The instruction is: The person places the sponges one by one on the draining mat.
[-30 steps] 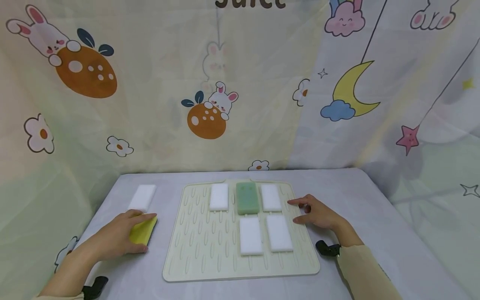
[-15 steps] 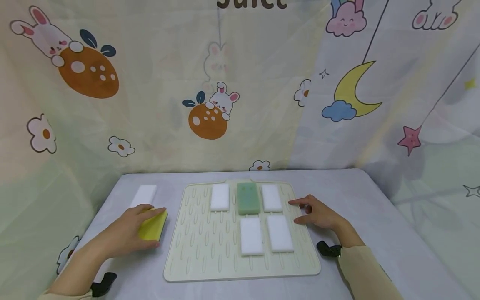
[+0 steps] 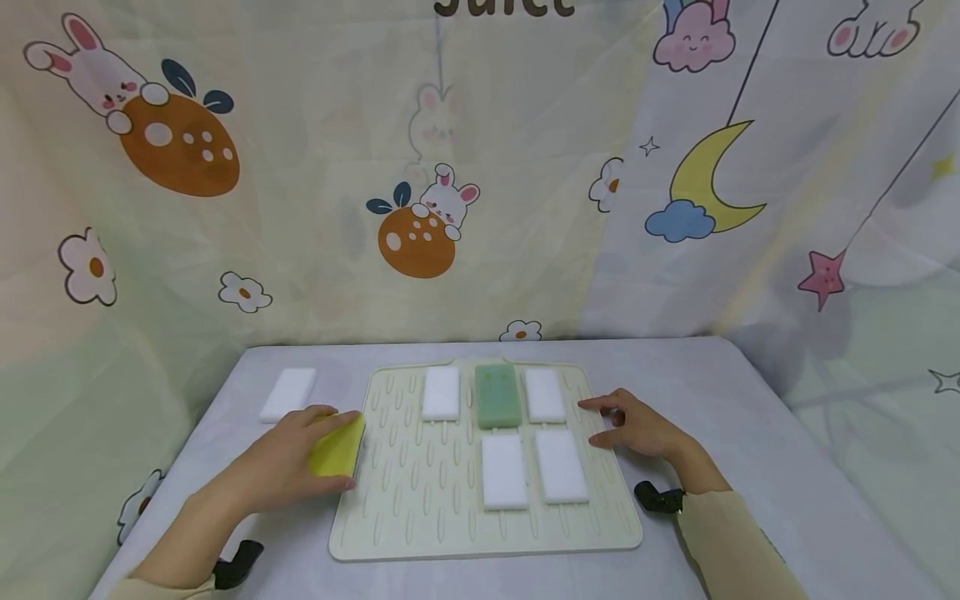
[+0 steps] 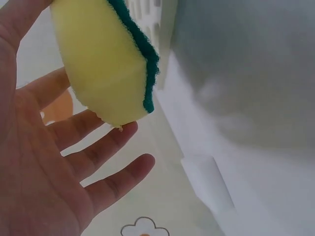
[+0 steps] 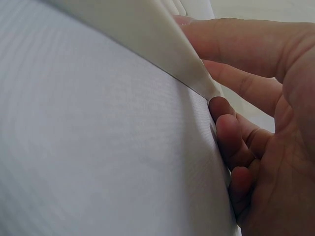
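My left hand [image 3: 288, 462] pinches a yellow sponge [image 3: 335, 450] between thumb and fingers. In the left wrist view the sponge shows a dark green scouring layer, and some of the fingers are spread below it. The sponge is at the left edge of a cream ridged mat [image 3: 397, 525]. My right hand [image 3: 637, 429] rests at the mat's right edge, index finger and thumb on its surface. In the right wrist view other fingers are bent against the mat's edge [image 5: 192, 81] and the white cloth.
On the mat lie a green sponge [image 3: 498, 397] and several white blocks, one being the white block [image 3: 504, 472] at the front. Another white block [image 3: 288, 394] lies on the table [image 3: 697, 392] at the back left. A printed curtain [image 3: 315, 208] stands behind.
My left hand has carried the yellow sponge rightward, from beside the back-left white block to the mat's left edge. The right hand has kept its place on the mat.
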`<control>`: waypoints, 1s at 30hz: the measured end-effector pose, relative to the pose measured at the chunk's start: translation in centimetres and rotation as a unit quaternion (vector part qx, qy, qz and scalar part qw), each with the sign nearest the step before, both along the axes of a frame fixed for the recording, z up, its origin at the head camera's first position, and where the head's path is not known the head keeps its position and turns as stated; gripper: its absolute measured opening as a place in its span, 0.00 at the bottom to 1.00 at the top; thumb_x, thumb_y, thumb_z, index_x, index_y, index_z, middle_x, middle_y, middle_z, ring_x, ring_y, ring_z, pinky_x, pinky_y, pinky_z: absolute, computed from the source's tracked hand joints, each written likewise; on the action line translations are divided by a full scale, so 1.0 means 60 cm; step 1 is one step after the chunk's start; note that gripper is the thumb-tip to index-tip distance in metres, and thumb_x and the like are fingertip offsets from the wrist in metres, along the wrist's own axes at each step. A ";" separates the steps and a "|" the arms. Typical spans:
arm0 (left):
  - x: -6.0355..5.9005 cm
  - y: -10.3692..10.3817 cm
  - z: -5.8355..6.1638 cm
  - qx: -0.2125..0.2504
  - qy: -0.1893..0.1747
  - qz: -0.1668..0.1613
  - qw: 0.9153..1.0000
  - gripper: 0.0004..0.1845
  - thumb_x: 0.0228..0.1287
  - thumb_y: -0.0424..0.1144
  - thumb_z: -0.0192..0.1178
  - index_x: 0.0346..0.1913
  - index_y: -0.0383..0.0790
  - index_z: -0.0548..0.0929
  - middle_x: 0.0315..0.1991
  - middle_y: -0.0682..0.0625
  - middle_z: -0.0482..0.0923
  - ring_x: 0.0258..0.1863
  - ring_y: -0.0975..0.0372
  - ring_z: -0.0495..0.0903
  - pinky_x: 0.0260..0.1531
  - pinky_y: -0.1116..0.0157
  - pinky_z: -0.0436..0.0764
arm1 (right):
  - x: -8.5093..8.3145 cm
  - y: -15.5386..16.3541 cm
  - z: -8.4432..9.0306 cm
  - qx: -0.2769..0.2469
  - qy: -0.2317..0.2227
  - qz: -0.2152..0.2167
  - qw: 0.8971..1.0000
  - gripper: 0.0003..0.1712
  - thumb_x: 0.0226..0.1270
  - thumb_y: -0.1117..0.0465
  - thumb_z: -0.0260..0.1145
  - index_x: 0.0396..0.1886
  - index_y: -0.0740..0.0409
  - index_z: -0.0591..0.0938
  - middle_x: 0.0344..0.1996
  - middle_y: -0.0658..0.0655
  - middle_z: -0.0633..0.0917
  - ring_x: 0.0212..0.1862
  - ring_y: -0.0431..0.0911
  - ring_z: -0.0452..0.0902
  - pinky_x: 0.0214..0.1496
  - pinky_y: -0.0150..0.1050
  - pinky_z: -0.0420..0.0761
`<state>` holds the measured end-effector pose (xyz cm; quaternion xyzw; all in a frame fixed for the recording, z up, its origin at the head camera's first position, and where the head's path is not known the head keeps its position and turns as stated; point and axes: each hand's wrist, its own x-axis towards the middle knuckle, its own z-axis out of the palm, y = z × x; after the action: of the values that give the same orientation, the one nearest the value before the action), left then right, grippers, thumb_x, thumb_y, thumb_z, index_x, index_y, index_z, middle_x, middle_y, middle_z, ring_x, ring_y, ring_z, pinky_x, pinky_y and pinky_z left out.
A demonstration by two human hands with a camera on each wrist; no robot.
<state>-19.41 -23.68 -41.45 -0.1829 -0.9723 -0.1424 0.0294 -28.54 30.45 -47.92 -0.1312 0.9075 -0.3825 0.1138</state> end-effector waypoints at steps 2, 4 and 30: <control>0.000 0.009 0.002 -0.002 -0.002 -0.002 1.000 0.48 0.48 0.70 0.75 0.72 0.57 0.76 0.66 0.44 0.75 0.63 0.46 0.75 0.57 0.46 0.80 | -0.001 0.001 -0.001 -0.002 0.000 0.001 1.000 0.39 0.57 0.54 0.81 0.69 0.52 0.80 0.50 0.60 0.69 0.45 0.50 0.60 0.44 0.40 0.65; -0.001 0.019 0.004 -0.004 -0.001 -0.004 1.000 0.47 0.48 0.71 0.74 0.73 0.57 0.76 0.66 0.45 0.76 0.62 0.47 0.75 0.57 0.46 0.81 | -0.001 0.001 -0.001 -0.004 0.000 0.002 1.000 0.39 0.57 0.55 0.81 0.69 0.52 0.80 0.49 0.60 0.69 0.44 0.50 0.60 0.43 0.39 0.65; -0.005 0.126 -0.008 -0.021 -0.004 -0.004 1.000 0.47 0.49 0.72 0.72 0.72 0.57 0.77 0.65 0.49 0.77 0.62 0.49 0.76 0.58 0.44 0.78 | -0.002 0.002 -0.001 0.001 0.003 0.007 1.000 0.39 0.58 0.54 0.81 0.70 0.51 0.80 0.50 0.60 0.69 0.44 0.50 0.60 0.43 0.39 0.65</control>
<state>-19.73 -16.14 -41.90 -0.1872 -0.9743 -0.1233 0.0207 -28.68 30.58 -47.97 -0.1388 0.9072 -0.3806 0.1134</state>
